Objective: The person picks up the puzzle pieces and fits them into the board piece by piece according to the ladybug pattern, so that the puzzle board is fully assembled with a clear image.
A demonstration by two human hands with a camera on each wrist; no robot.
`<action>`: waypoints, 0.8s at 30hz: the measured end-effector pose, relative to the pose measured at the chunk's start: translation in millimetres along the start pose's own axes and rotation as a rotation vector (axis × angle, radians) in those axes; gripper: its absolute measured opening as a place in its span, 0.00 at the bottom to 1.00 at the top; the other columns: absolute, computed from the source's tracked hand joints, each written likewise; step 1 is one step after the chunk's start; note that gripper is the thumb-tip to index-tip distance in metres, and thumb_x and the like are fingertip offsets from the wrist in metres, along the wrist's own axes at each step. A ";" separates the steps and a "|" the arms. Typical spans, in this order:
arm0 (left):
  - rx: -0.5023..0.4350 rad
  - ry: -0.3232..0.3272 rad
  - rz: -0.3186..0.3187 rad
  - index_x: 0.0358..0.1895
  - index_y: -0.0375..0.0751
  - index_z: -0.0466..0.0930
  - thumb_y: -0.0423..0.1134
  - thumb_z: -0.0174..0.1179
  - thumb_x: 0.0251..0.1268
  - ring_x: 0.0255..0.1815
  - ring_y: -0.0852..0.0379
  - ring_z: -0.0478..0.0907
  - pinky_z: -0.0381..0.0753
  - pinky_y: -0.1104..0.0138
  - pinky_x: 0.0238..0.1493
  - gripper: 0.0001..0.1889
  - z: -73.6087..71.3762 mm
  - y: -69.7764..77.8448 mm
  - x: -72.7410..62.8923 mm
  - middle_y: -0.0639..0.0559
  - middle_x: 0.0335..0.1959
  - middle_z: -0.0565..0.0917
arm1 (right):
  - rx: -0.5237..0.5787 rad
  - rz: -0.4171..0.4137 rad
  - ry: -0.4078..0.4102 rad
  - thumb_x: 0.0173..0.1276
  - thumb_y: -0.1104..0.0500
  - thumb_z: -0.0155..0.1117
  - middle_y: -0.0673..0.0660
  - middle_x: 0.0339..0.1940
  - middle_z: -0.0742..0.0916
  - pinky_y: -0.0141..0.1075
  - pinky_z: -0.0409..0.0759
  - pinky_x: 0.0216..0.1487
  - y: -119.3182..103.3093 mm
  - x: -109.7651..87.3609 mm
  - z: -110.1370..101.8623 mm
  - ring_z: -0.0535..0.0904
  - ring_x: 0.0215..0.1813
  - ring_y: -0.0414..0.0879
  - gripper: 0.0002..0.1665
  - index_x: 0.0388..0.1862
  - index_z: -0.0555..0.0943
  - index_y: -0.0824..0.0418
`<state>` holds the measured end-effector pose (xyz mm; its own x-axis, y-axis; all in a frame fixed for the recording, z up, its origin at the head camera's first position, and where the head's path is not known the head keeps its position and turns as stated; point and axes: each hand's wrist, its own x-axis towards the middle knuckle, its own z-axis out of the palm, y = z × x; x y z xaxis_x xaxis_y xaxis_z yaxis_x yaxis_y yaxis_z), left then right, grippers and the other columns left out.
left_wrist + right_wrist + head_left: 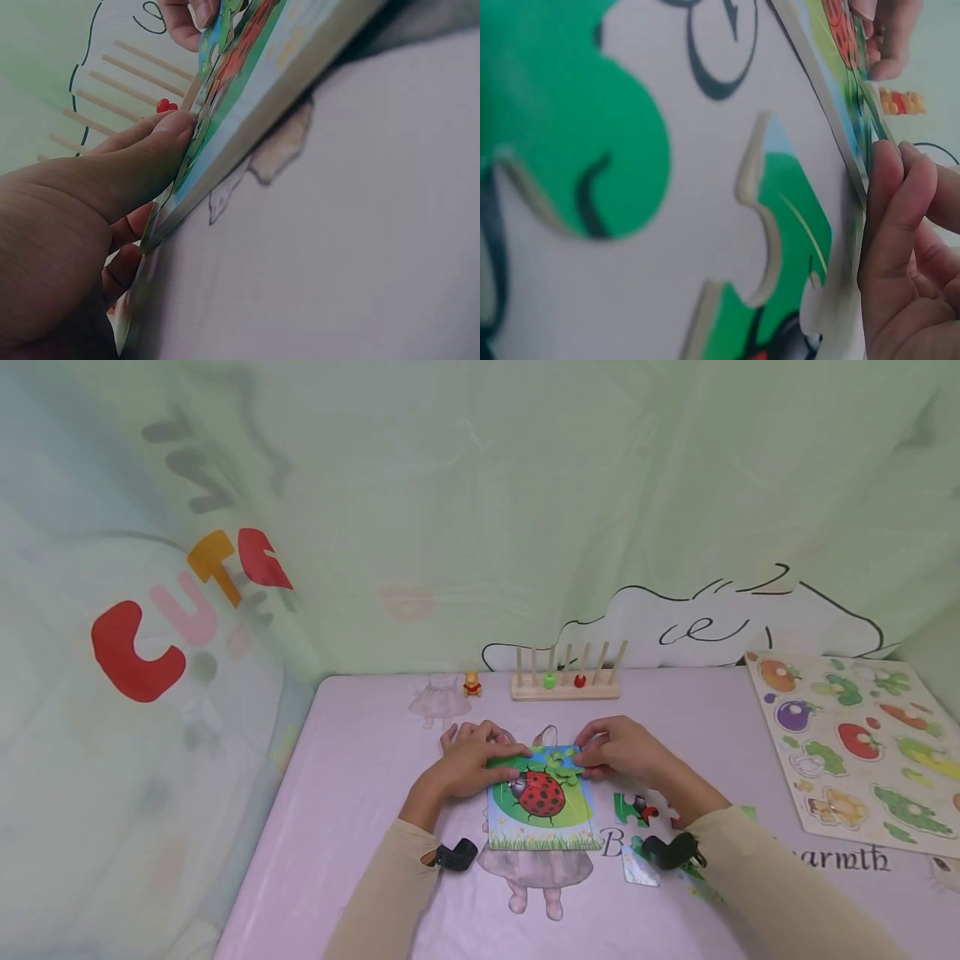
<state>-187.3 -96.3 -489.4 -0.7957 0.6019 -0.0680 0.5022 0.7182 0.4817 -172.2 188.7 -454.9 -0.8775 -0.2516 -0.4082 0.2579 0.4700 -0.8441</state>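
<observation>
A puzzle board (542,822) with a red ladybug picture lies in the middle of the table. My left hand (471,760) holds its upper left part, thumb on top and other fingers at the edge; in the left wrist view the thumb (169,131) presses the picture side. At the upper right corner my right hand (618,747) pinches what looks like a leafy green puzzle piece (566,774), partly hidden by the fingers. The right wrist view shows these curled fingers (900,217) at the board's edge. Loose puzzle pieces (630,808) lie under the right forearm.
A wooden peg stand (566,692) with a green and a red bead stands at the back, beside a small yellow bear figure (472,685). A wooden vegetable board (862,752) lies at the right. A printed cloth covers the table (330,827); a fabric wall rises behind.
</observation>
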 end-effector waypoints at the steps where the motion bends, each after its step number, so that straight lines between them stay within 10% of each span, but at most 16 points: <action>1: 0.001 -0.001 0.000 0.65 0.77 0.78 0.60 0.60 0.71 0.59 0.50 0.63 0.40 0.35 0.74 0.20 -0.1 0.0 0.0 0.59 0.56 0.74 | -0.006 0.003 0.002 0.66 0.61 0.73 0.55 0.30 0.87 0.32 0.82 0.32 0.1 0.3 0.8 0.84 0.28 0.43 0.19 0.51 0.80 0.69; 24: 0.011 -0.003 -0.001 0.65 0.76 0.78 0.60 0.60 0.71 0.59 0.50 0.63 0.40 0.34 0.74 0.20 0.4 -1.1 0.4 0.58 0.57 0.74 | -0.266 0.014 0.132 0.58 0.55 0.78 0.51 0.20 0.85 0.36 0.74 0.37 -8.3 2.6 11.2 0.81 0.26 0.43 0.15 0.38 0.84 0.62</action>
<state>-187.9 -96.7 -490.3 -0.7953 0.6021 -0.0707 0.5053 0.7227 0.4716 -172.1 174.7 -452.8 -0.9242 -0.1391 -0.3556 0.1708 0.6822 -0.7110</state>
